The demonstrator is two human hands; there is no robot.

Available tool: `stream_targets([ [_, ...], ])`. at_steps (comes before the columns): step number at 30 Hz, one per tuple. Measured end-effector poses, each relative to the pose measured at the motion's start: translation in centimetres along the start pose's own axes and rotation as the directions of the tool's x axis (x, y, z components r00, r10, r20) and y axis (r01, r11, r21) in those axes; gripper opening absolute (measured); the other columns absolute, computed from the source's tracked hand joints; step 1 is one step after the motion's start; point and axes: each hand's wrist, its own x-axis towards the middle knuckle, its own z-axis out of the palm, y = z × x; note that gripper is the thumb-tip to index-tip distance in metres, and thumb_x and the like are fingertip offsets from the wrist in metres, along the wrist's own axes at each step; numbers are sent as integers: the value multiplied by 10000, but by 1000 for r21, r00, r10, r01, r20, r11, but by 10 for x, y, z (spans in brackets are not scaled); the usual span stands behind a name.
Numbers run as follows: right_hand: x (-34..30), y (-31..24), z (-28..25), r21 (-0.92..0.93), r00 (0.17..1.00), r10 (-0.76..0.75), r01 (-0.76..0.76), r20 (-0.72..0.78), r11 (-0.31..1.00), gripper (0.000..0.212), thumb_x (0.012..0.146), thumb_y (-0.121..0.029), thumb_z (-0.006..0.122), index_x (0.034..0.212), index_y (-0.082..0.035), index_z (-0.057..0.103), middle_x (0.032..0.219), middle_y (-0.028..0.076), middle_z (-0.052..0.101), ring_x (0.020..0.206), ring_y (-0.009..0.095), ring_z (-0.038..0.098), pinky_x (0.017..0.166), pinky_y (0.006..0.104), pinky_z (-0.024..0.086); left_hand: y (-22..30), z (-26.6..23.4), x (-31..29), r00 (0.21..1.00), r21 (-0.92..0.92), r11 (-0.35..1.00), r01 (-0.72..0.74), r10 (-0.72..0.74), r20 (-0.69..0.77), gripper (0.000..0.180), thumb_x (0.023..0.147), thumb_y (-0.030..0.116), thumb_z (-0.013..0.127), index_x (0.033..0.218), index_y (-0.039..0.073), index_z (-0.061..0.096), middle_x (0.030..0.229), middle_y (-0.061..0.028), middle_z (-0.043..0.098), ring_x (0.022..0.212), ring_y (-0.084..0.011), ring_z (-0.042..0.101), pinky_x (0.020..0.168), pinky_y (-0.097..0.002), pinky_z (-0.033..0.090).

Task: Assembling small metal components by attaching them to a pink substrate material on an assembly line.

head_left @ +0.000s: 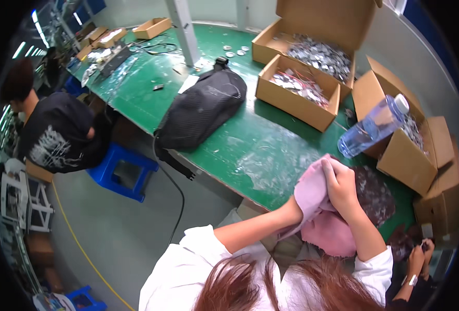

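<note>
— Reddish hair fills the bottom of my view, then white sleeves, then both forearms running up to the near edge of the green worktop (250, 140). What have the hands got?

— A pink cloth (325, 217). I see the right hand (341, 189) on top of it, fingers curled down and closed over the bundle. The left hand (294, 210) is wrapped inside the folds, so I cannot tell how its fingers stand.

— Where does the cloth lie?

— At the worktop's near edge, towards its right end, partly hanging over. Its long axis runs from the upper fold down towards the lap, beneath and between both hands, both equally close.

— And around it?

— A clear bag of small dark parts (374, 192) just right of the right hand, a water bottle (372, 127) lying beyond, cardboard boxes (299, 90) at the far edge.
</note>
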Motion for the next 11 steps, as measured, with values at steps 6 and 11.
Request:
stream_targets([
  [6,3,9,1,9,1000,-14,15,-14,1000,244,863,-133,469,724,52,547,562,171,492,490,179,447,496,309,371,-5,13,-8,985,-285,947,149,-166,-36,438,710,77,608,1081,2,386,930,-102,485,825,-224,504,759,-306,419],
  [11,10,8,1,-24,999,-30,30,-15,999,243,867,-123,456,717,47,543,563,171,499,486,185,445,493,308,368,2,2,-4,890,-786,507,354,-441,117,556,707,190,660,1161,49,371,1044,-137,465,921,-227,455,860,-301,374],
])
